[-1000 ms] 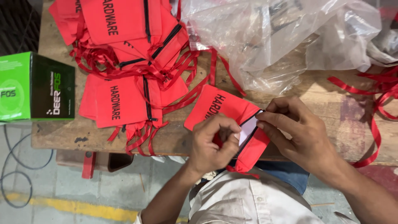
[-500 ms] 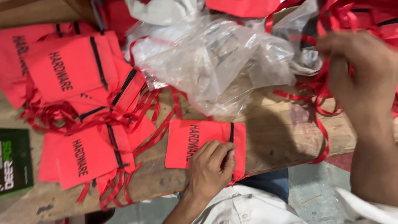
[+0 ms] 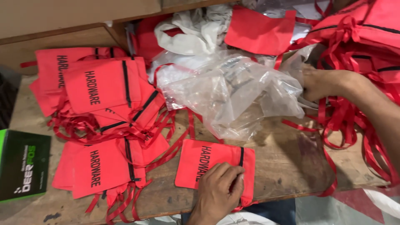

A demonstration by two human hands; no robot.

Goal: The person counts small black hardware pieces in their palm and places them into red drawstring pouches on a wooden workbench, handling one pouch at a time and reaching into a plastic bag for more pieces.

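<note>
While the person leans over the wooden tabletop (image 3: 291,166), the things on it lie in loose groups that seem sorted by kind. At the left edge sits a green and black box (image 3: 23,166), partly hanging past the border of the wood. Just beside it, a pile of red drawstring pouches (image 3: 104,104) covers the left half of the tabletop, their ribbons tangled together, probably because they were simply dropped one over another. Near the front edge, a single red pouch (image 3: 200,164) lies flat and apart from the pile. The left hand (image 3: 218,191) presses on it with the fingers spread and the palm down; it grips nothing, it only pins the pouch, I think so that the thin cloth does not slide. Behind this pouch, in the middle of the tabletop, a crumpled clear plastic bag (image 3: 233,91) stands puffed up. At the right edge, the right hand (image 3: 323,83) reaches to the side of this bag, beside another heap of red pouches and ribbons (image 3: 362,41). Its fingers go behind the plastic, so I cannot tell if they hold something.
</note>
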